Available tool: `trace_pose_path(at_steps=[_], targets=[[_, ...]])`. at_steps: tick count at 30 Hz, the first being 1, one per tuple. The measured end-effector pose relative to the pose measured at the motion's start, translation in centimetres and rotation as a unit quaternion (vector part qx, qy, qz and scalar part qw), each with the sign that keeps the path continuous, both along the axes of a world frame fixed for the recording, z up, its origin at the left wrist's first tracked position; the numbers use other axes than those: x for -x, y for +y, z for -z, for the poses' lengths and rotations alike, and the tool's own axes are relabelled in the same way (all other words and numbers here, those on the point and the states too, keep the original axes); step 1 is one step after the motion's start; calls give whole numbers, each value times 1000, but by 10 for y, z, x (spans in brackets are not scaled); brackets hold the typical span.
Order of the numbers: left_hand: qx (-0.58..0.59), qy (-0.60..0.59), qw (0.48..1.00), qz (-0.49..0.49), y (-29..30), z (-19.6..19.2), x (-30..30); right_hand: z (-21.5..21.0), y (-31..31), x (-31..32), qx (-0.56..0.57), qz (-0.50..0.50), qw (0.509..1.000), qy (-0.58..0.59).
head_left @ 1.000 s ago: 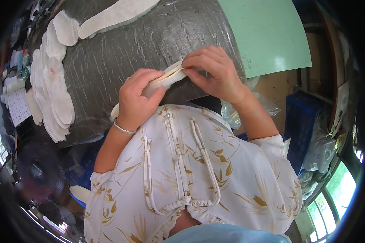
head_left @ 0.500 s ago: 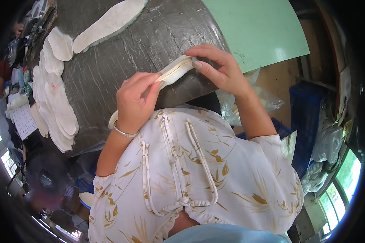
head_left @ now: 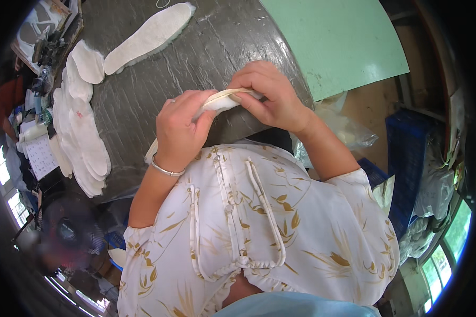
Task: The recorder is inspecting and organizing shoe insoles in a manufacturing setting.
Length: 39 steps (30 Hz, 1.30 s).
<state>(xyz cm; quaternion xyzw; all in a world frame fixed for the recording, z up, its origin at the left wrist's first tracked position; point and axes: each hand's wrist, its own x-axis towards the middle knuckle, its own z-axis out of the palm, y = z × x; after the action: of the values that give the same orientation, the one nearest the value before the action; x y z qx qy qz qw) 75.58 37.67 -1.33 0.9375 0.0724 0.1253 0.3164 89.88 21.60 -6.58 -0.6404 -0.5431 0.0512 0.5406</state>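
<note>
A cream insole with white fleece is pinched between my two hands, edge up and bent into a curve. My left hand closes on its left end, a bracelet at the wrist. Fingers of my right hand grip the other end, thumb against the fleece. Beyond them a single fleece insole lies flat on the dark table. Overlapping insoles form a row along the table's left side. Another pale piece shows partly behind my left wrist.
A green board covers the table's right side. Clear plastic bags and blue crates stand to the right. At lower left is a fan; a printed sheet lies beyond the insole row.
My hands have drawn closer together, and the insole between them has gone from nearly straight to bent. My right hand has moved left, its fingers curling further over the edge.
</note>
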Motion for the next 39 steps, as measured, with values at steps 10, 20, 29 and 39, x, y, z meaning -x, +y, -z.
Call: trace_pose_path(at_steps=[10,20,29,39], targets=[[65,-37,997,-3,22,-15,0,-27,-8,-21,-57,15,996,68],[44,-34,997,60,24,-26,-2,-30,-2,-21,-11,-20,990,137],[402,0,910,-98,50,-29,-14,-29,39,-27,-49,-94,833,544],[703,-196,663,-165,85,0,-36,-37,66,17,78,-62,942,321]])
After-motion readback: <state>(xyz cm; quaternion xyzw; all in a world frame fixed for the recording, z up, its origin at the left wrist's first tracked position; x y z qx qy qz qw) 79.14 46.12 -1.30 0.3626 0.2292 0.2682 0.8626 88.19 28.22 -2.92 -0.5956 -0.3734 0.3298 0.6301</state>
